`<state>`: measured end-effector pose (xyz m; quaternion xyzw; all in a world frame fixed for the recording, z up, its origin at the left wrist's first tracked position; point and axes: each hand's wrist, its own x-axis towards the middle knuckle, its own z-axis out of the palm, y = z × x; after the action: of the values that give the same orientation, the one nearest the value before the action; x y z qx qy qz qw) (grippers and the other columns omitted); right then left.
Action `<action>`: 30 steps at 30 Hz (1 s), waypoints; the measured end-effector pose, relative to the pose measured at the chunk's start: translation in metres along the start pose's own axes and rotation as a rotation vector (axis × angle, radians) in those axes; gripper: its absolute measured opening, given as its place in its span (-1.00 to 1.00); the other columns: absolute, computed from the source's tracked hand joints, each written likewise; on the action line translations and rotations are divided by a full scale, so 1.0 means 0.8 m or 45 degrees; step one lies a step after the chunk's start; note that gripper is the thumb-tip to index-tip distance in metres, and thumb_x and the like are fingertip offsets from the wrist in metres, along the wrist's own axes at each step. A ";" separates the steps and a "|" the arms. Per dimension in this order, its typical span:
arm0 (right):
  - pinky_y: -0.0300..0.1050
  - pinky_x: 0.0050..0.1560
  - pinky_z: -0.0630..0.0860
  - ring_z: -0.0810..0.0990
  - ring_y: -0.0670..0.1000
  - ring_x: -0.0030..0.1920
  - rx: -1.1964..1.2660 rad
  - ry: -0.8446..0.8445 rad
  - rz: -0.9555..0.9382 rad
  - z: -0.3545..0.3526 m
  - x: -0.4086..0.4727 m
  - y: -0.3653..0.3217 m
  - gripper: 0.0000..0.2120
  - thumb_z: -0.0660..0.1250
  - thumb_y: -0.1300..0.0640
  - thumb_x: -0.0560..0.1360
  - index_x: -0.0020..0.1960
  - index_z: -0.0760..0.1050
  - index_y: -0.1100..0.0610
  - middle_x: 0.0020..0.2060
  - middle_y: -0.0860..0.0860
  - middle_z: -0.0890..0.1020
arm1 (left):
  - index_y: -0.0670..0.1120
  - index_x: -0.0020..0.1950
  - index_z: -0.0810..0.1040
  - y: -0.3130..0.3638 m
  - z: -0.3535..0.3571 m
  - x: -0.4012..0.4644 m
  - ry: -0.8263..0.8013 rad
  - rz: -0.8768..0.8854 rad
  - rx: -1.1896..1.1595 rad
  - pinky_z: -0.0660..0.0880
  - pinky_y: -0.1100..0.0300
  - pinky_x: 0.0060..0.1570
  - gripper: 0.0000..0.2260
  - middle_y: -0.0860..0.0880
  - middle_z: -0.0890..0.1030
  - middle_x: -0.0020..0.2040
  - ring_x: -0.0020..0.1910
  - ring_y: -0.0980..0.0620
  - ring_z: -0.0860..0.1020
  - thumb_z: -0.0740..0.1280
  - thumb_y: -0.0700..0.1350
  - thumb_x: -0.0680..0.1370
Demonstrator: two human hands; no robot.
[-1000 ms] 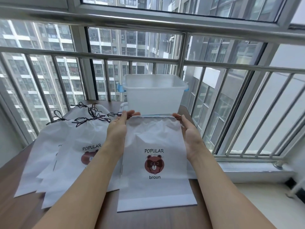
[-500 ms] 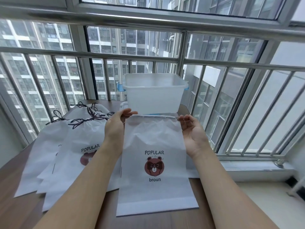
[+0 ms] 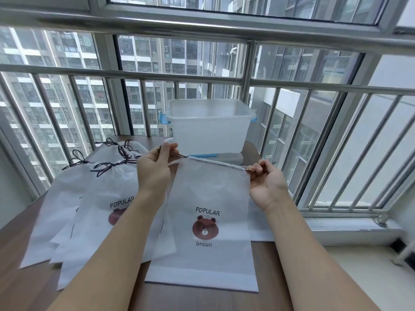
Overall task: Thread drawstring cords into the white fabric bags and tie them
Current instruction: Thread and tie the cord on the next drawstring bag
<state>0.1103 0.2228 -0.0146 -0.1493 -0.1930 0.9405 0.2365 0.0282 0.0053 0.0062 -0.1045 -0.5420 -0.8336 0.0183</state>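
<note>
**Head view: both hands pinch the cord ends at the mouth of a white bag**

Head camera looks down on a brown wooden tabletop (image 3: 202, 299) set against a barred window. A white fabric bag (image 3: 208, 254), printed with "POPULAR", a brown bear face and "broun", is held up by its top edge while its bottom hem lies on the tabletop near the viewer. A dark drawstring cord (image 3: 179, 156) runs through the gathered channel along the bag's mouth and comes out at both corners.

The left hand (image 3: 155, 169) is at the bag's upper left corner; its thumb and fingers (image 3: 167, 151) are curled and pinch the cord end there. The right hand (image 3: 267, 182) is at the upper right corner, palm turned toward the viewer, its fingers (image 3: 258, 168) curled round the other cord end, whose tip sticks out past them.

To the left lies a pile of finished bags (image 3: 89, 209), overlapping one another, each with dark cords tied at its gathered top. Far behind the held bag stands a translucent plastic bin (image 3: 208, 129) with blue latches, on the tabletop. Beneath the held bag, at its right, more flat white fabric (image 3: 260, 221) lies on the tabletop.
</note>
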 end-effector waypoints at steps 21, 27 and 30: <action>-0.25 -0.39 0.36 0.34 -0.04 -0.53 -0.007 0.068 -0.102 0.001 -0.006 -0.006 -0.63 0.12 0.08 0.71 -0.26 0.37 0.11 -0.54 -0.02 0.34 | -0.23 0.05 0.64 -0.009 -0.003 0.003 -0.116 0.002 -0.023 0.63 0.25 -0.13 -0.85 -0.08 0.69 -0.24 -0.26 0.04 0.66 0.42 -0.36 0.50; -0.25 -0.45 0.39 0.37 -0.05 -0.51 -0.072 0.063 -0.113 0.000 -0.004 -0.006 -0.63 0.12 0.06 0.71 -0.25 0.38 0.09 -0.53 -0.03 0.36 | -0.13 0.05 0.69 -0.015 -0.004 0.008 -0.012 0.221 0.139 0.60 0.27 -0.14 -0.88 -0.11 0.68 0.01 -0.08 0.09 0.64 0.43 -0.24 0.54; -0.21 -0.33 0.39 0.40 -0.03 -0.46 -0.110 0.108 -0.139 0.000 -0.004 -0.006 -0.62 0.11 0.06 0.72 -0.26 0.37 0.09 -0.54 -0.02 0.41 | -0.13 0.02 0.67 -0.012 -0.004 0.009 0.033 0.186 0.004 0.56 0.28 -0.05 -0.91 -0.03 0.69 0.03 0.00 0.11 0.63 0.39 -0.15 0.57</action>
<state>0.1149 0.2249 -0.0118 -0.1883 -0.2309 0.9099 0.2886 0.0196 0.0072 -0.0024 -0.1330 -0.5341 -0.8304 0.0863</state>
